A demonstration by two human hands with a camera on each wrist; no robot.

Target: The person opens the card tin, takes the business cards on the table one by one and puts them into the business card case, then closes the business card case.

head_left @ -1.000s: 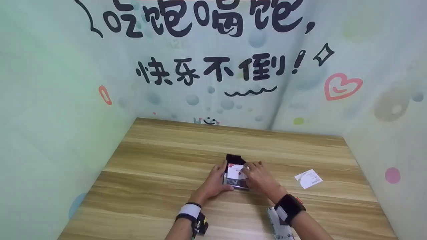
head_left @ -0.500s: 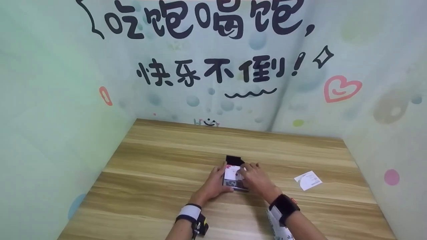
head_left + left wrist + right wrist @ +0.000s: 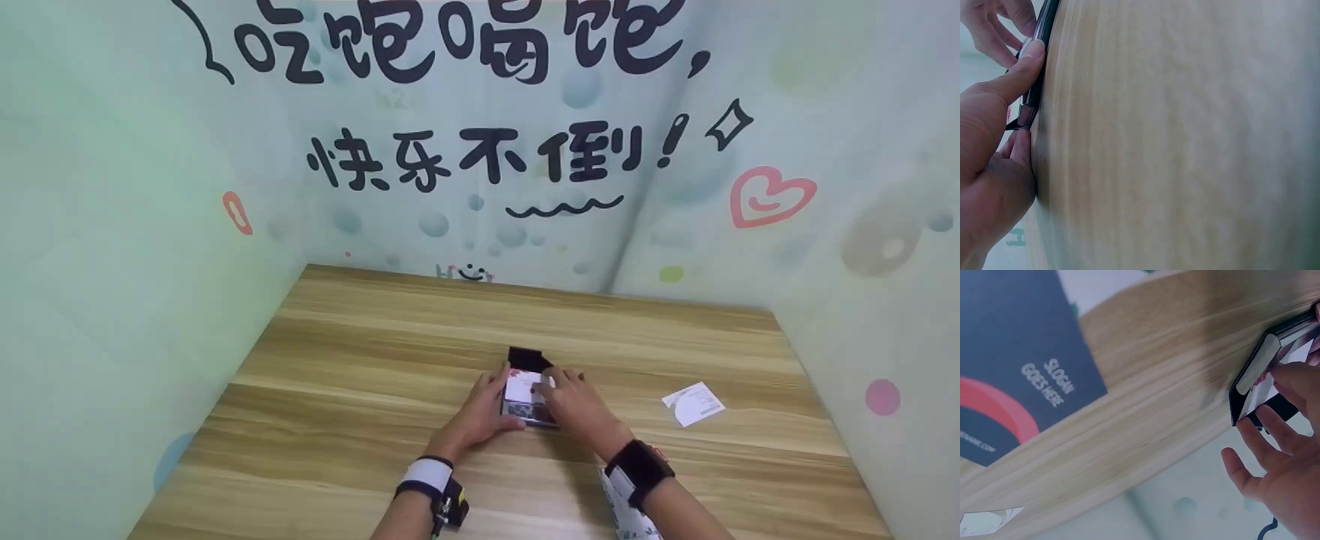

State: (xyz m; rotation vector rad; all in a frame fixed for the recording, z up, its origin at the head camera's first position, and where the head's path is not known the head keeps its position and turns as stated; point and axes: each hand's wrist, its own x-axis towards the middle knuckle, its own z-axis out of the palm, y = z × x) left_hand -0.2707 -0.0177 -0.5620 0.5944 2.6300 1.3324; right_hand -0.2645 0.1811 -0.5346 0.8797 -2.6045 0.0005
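Note:
A black card case (image 3: pixel 529 358) lies with its lid raised on the wooden table, in the middle of the head view. My left hand (image 3: pixel 480 412) grips its left side, the thumb along the near edge; in the left wrist view the fingers curl around the case's end. A white card with red flowers (image 3: pixel 523 386) lies over the case's opening. From the right, my right hand (image 3: pixel 581 401) pinches this card between thumb and fingers. The right wrist view shows the thumb (image 3: pixel 1292 377) on the card's face. Part of the card is hidden behind the fingers.
A white and grey card (image 3: pixel 694 403) lies on the table to the right. Near my right wrist is a white leaf-patterned piece (image 3: pixel 626 514), with a dark card reading "SLOGAN GOES HERE" (image 3: pixel 1033 343) over it. Printed walls (image 3: pixel 465 240) enclose the table.
My right hand has shifted slightly left, bringing the white card toward the case's left side. The left hand keeps its grip, and the case stays put.

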